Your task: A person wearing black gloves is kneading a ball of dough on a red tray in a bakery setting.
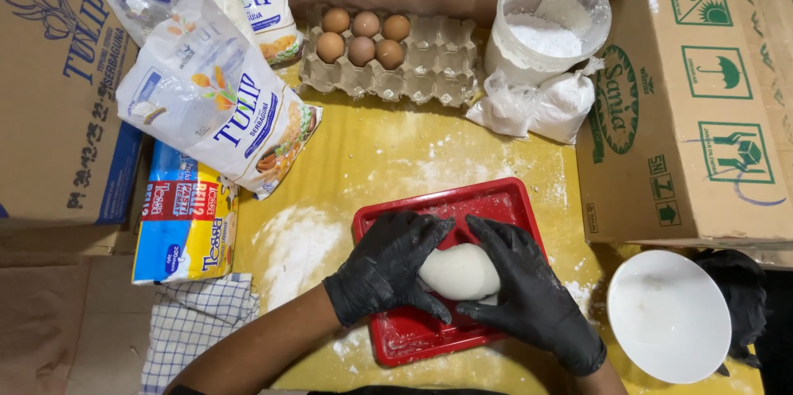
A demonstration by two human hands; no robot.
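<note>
A smooth white ball of dough (459, 270) rests on a red rectangular tray (487, 201) dusted with flour. Both my hands wear black gloves. My left hand (387, 267) cups the dough's left side, fingers curled around it. On the other side, my right hand (533, 292) wraps over the dough. The dough's lower part is hidden between my palms.
The yellow table (372, 155) is floured. An egg carton (429, 64) with several brown eggs sits at the back, beside a white tub of flour (545, 23) and tied plastic bags (537, 106). Flour bags (206, 89) lie left, cardboard boxes (702, 97) right, a white bowl (669, 316) in another gloved hand (743, 296).
</note>
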